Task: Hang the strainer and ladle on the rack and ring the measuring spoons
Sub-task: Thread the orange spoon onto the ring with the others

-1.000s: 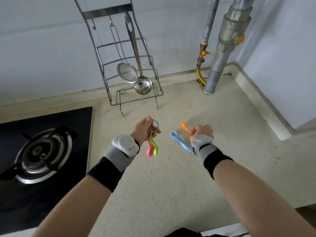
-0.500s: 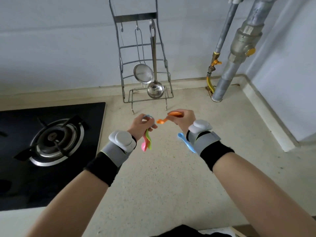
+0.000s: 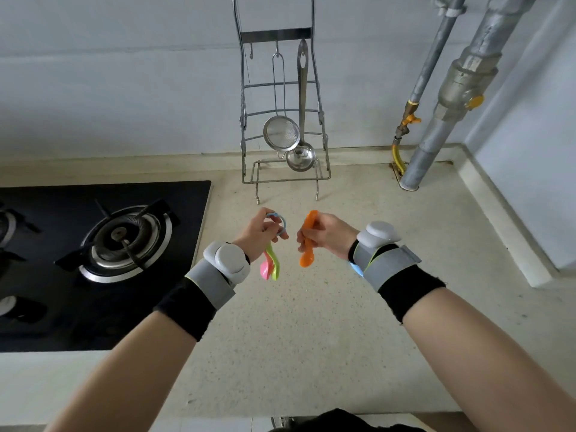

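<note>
The strainer (image 3: 281, 133) and the ladle (image 3: 301, 155) hang from hooks on the wire rack (image 3: 276, 35) against the back wall. My left hand (image 3: 260, 233) pinches a blue ring (image 3: 278, 220); a pink spoon (image 3: 266, 270) and a green spoon (image 3: 274, 265) dangle from it. My right hand (image 3: 325, 233) grips an orange measuring spoon (image 3: 308, 240), bowl down, handle tip up, a short gap to the right of the ring. A blue spoon (image 3: 357, 269) peeks out under my right wrist, also held in that hand.
A black gas hob (image 3: 103, 244) with a burner lies to the left. Grey pipes (image 3: 448, 88) with yellow valves rise at the back right corner. A raised ledge (image 3: 498, 219) borders the speckled counter (image 3: 305, 322) on the right.
The orange spoon has swung from lying level toward the ring to hanging bowl down. My hands sit close together in front of the rack, and the blue spoon is now mostly hidden by my wrist.
</note>
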A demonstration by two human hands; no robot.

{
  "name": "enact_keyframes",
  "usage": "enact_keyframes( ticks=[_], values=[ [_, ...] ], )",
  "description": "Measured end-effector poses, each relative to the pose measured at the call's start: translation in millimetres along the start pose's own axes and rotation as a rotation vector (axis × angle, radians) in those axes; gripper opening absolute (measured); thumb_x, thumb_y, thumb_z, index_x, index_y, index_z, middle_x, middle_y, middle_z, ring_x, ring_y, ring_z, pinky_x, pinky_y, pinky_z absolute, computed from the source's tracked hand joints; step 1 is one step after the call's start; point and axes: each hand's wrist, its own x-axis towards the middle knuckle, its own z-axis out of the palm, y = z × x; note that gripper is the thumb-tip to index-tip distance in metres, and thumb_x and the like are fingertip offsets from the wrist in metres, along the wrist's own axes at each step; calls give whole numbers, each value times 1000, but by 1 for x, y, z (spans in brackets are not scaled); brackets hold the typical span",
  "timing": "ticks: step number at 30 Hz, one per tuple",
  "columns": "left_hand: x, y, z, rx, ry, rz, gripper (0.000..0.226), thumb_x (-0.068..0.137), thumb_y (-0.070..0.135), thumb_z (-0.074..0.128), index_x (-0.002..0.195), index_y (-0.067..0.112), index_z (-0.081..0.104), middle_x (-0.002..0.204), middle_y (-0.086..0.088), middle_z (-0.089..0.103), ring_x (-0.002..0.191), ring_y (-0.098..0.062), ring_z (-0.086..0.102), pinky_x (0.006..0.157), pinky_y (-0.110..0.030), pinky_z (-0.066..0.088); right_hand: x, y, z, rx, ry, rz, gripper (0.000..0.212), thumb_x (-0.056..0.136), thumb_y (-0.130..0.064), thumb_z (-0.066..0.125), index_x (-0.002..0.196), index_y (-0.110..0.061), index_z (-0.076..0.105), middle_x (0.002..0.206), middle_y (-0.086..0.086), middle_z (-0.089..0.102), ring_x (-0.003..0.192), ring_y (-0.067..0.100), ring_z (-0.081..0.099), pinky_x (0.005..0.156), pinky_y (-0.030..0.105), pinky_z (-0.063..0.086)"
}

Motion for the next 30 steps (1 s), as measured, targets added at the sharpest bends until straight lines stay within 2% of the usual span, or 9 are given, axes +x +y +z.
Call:
enact_keyframes(
  ticks=[2,7,12,14,16,19,23,27,30],
  values=[
    [-3,2,5,5,-5,9,13,92,-3,27,90,4,37,69,-3,55,62,-9,51,51,-6,41,-3,0,3,-88,-16,15,20,92,-2,42,75,-11,45,73,6,55,59,18,55,60,21,50],
    [-5,5,14,-17,27,75,33,96,5,17,70,13,36,63,-8,51,38,4,49,43,-7,34,-8,-9,8,12,18,38,34,98,-32,29,76,-13,46,60,5,41,53,15,34,50,23,29],
    [-9,3,13,28,38,135,25,95,2,19,81,10,38,63,-6,52,45,4,53,48,-8,36,-16,-18,6,-231,78,-47,32,95,-36,37,69,-21,48,58,1,46,33,2,37,34,12,27],
    [-11,2,13,46,57,165,25,94,2,21,82,14,39,64,-3,55,52,3,54,53,-8,39,-17,-19,6,-300,73,-46,28,93,-37,40,73,-23,53,55,1,50,34,5,37,32,12,25],
    [-13,2,11,57,64,187,26,95,4,21,81,18,38,66,-1,57,61,-5,55,56,-10,41,-18,-19,6,-323,46,-69,23,93,-38,42,82,-25,59,54,1,54,40,12,35,34,15,25],
    [-14,4,9,82,34,197,28,95,4,22,78,20,38,67,-2,58,63,-11,55,54,-9,43,-18,-20,4,-319,30,-132,20,92,-38,45,91,-27,62,53,-1,57,36,10,38,35,16,30],
    [-15,5,5,96,-12,151,30,95,5,24,75,21,40,66,-3,58,56,-10,55,53,-15,46,-20,-25,4,-326,-28,-159,21,90,-38,50,85,-24,64,53,-4,61,34,6,45,36,14,36],
    [-14,8,4,147,-38,127,31,94,4,31,71,22,42,66,-1,53,63,-15,50,62,-27,40,-22,-28,7,-278,-99,-131,23,88,-33,55,80,-13,64,61,-1,65,42,9,58,39,20,45],
    [-15,12,1,105,-21,80,29,92,5,37,69,19,46,70,-2,56,66,-17,54,65,-26,44,-23,-30,4,-327,-78,-99,16,88,-33,56,78,-24,64,59,3,62,39,8,58,39,19,46]
  ],
)
